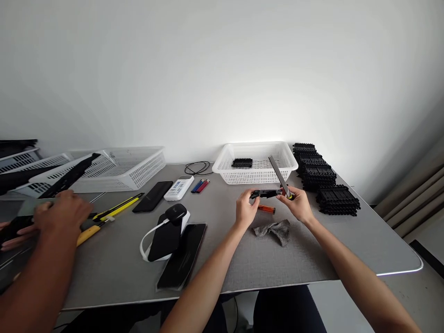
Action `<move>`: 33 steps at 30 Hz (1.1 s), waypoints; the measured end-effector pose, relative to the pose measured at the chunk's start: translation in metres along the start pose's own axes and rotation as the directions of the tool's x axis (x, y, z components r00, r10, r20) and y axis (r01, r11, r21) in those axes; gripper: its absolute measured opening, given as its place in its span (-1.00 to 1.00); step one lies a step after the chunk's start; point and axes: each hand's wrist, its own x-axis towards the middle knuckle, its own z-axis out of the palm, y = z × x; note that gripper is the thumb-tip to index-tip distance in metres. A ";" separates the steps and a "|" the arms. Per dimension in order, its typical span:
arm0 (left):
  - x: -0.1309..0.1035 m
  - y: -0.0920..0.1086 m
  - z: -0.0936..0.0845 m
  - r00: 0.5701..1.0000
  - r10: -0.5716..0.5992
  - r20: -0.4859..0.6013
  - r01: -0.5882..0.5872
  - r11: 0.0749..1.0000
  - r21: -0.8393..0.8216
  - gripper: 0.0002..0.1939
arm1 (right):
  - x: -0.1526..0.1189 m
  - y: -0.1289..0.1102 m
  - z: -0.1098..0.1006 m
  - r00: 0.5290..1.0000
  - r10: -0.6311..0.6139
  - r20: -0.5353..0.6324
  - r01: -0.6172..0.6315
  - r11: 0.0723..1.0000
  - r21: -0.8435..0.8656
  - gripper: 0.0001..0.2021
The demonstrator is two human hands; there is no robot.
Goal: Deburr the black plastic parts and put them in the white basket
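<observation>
My left hand (245,206) grips one end of a dark plastic part (265,194), seen nearly edge-on above the table. My right hand (296,203) is closed around a knife (279,175) with a long grey blade that points up and to the left; a bit of yellow and black shows at its handle. The fingers of that hand are also at the right end of the plastic part. Below the hands lie an orange lighter (266,209) and a crumpled grey cloth (275,231).
A white basket (255,175) holds one black slatted piece (242,163). Stacks of similar black pieces (338,200) stand at right. Phones (182,259), a power bank (178,188) and lighters (200,186) lie left. A co-worker's hands (62,212) work at far left near yellow cutters (118,207).
</observation>
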 end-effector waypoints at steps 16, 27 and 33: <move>0.004 -0.004 0.003 0.978 -0.201 -0.056 0.188 0.966 -0.177 -0.78 | -0.003 -0.007 0.001 0.996 0.073 -0.059 -0.080 0.990 -0.120 -0.43; 0.000 0.003 0.009 0.979 -0.205 0.019 0.203 0.940 -0.274 -0.74 | -0.012 -0.009 0.013 0.993 0.017 0.120 0.021 0.951 -0.309 -0.46; 0.000 0.004 0.008 0.971 -0.239 0.004 0.231 0.932 -0.279 -0.78 | -0.009 -0.009 0.007 0.998 0.062 0.025 -0.048 0.926 -0.373 -0.43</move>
